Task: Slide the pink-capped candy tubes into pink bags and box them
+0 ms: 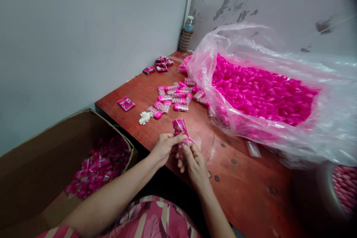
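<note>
In front of me, over the table's near edge, my left hand [164, 148] pinches a pink printed wrapper [180, 126] between thumb and fingers. My right hand [197, 165] is closed close beside it, fingers around a clear tube of small pink balls [182, 151] at the wrapper's lower end. The fingers partly hide the tube, and how far it sits inside the wrapper I cannot tell. Beyond my hands lie several filled tubes with pink caps [178, 96]. A flat pink wrapper [126, 103] rests to the left, near a crumpled white scrap [145, 118].
A large clear plastic bag [206, 63] full of pink caps [262, 93] covers the table's right side. Left stands a cardboard box [33, 156] with pink packets [97, 167]. A tub of pink balls [347, 186] is at lower right. Wrapper bundles [162, 63] lie farther back.
</note>
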The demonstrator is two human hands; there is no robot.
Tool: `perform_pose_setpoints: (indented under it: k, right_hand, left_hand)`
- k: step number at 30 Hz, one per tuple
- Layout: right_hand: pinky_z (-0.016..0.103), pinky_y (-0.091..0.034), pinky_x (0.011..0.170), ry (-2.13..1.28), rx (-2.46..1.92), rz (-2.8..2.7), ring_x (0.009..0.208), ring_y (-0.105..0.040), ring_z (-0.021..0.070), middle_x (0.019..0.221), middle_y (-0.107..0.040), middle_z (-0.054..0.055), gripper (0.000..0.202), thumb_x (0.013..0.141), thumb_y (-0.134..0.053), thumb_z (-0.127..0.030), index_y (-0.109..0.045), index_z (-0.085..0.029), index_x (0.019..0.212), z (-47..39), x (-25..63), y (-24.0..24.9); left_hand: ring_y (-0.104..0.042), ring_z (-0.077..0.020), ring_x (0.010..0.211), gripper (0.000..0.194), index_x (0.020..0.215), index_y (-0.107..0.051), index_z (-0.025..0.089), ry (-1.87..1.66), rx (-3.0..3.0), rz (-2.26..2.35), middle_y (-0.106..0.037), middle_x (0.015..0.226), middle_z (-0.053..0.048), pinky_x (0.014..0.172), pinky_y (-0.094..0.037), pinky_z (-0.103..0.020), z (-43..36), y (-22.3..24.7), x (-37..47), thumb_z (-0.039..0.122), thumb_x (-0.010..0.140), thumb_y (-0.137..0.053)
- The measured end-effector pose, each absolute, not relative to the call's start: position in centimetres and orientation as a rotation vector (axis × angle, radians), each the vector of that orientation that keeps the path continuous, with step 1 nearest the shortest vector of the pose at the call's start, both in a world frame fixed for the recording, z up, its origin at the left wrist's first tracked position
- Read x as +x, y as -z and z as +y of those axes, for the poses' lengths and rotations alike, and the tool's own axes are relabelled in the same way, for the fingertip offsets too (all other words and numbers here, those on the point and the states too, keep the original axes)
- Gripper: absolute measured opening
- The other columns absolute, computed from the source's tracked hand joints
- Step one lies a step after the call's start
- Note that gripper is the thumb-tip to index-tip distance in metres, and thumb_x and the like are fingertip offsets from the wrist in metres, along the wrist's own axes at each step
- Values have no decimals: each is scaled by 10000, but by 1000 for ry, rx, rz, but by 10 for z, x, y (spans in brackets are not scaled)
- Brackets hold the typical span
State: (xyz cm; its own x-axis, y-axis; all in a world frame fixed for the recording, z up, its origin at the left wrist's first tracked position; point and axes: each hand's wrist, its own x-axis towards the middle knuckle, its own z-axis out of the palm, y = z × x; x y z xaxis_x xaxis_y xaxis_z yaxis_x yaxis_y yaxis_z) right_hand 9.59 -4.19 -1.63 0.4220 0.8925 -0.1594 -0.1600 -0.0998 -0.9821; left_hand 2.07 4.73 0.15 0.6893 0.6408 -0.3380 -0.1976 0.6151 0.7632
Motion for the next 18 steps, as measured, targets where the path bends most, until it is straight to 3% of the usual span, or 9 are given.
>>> perform_pose_setpoints:
  k: [3, 9, 14, 18]
  right_hand:
    - [147, -328, 293, -1141, -1239, -628, 354, -456, 55, 628, -573, -25, 259, 826, -450, -444, -474, -188, 795, -41, 96, 18]
    - [150, -372, 336, -804, -1521, -741, 361, -469, 66, 489, -515, -63, 230, 797, -514, -422, -500, -194, 772, -43, 95, 18]
    - [134, -296, 261, -1137, -1253, -604, 315, -428, 46, 583, -565, -31, 269, 834, -442, -438, -470, -180, 765, -44, 95, 16]
    - [143, -334, 283, -1061, -1354, -708, 325, -444, 54, 556, -543, -43, 239, 840, -446, -416, -479, -186, 781, -47, 93, 12]
  left_hand:
    - [-496, -105, 363, 258, 579, -569, 80, -472, 790, 610, -533, 465, -14, 349, -367, -207, 48, -2, 20, 307, 652, -668]
    - [-495, -112, 367, 263, 633, -581, 80, -508, 792, 626, -554, 491, -21, 336, -381, -216, 42, -2, 23, 331, 652, -660]
    - [-480, -96, 351, 303, 571, -563, 78, -500, 835, 615, -542, 447, -29, 354, -370, -200, 38, -3, 19, 354, 671, -640]
    - [-485, -99, 367, 278, 612, -578, 78, -474, 825, 610, -550, 474, -27, 365, -374, -209, 38, -7, 15, 342, 667, -648]
